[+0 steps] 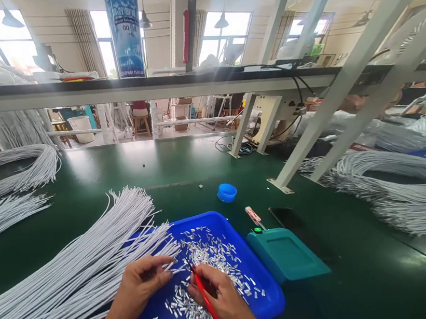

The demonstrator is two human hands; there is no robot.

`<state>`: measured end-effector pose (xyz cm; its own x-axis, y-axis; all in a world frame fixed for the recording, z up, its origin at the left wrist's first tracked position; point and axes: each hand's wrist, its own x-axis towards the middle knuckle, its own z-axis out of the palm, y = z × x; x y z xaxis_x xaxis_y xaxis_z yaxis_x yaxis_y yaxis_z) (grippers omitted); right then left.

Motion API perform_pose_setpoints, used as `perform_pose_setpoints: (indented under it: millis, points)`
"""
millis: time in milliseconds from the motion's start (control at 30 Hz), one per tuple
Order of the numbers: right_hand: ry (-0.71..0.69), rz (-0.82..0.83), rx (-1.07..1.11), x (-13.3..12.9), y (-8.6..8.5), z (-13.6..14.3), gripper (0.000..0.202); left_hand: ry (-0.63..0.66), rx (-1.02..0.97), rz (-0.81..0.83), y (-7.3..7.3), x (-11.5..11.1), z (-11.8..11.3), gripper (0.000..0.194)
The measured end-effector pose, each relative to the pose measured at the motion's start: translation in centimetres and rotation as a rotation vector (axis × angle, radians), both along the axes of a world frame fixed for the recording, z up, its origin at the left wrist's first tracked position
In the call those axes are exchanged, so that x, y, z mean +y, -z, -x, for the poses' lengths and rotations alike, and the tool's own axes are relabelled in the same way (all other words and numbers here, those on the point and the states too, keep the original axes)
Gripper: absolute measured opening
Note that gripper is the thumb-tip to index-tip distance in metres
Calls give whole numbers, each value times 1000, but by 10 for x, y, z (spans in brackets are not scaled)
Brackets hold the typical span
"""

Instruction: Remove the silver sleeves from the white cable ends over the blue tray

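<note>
My left hand (145, 283) is closed in a pinch at the ends of the white wires (102, 247), with one wire tip showing just past its thumb and forefinger. My right hand (225, 296) is wrapped round red-handled pliers (209, 304); their dark tip points up and left, close to that wire tip. Beneath both hands lies a blue tray (270, 298), holding many small shiny metal terminals (192, 314). The wire bundle comes in from the left, and its ends rest over the tray's left rim.
Right of the tray are a teal box (288, 254), a pink-and-white cutter (253, 216) and a dark phone (285, 218). A blue ring-shaped cap (227, 192) sits behind. More wire coils (416, 185) lie right. Slanted white posts (311, 131) support a shelf with a spray can (126, 32).
</note>
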<state>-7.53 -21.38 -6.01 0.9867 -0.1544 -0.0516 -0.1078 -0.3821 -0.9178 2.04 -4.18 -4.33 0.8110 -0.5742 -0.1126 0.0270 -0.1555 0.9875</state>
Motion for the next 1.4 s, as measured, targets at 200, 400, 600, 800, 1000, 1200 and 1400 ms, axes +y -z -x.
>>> perform_pose_setpoints:
  millis: [200, 400, 600, 800, 1000, 1200, 1400]
  points:
    - [-73, 60, 4, 2, 2, 0, 25, 50, 195, 68, -13, 1, 7, 36]
    - [-123, 17, 4, 4, 7, 1, 26, 16, 297, 64, -12, 2, 8, 38]
    - [-123, 57, 1, 6, 10, 1, 32, -13, -306, -119, -16, 2, 14, 20]
    - [-103, 89, -11, 8, 8, 2, 35, -80, -451, -180, -14, -1, 21, 16]
    - [-68, 169, -17, 15, 7, 3, 33, 3, 212, 84, -8, -4, 24, 35]
    - [-72, 214, 48, 9, 1, 5, 27, -5, 357, 107, -12, -4, 22, 38]
    - [88, -487, 28, 12, -3, 0, 33, 53, 260, 87, -12, -4, 23, 38]
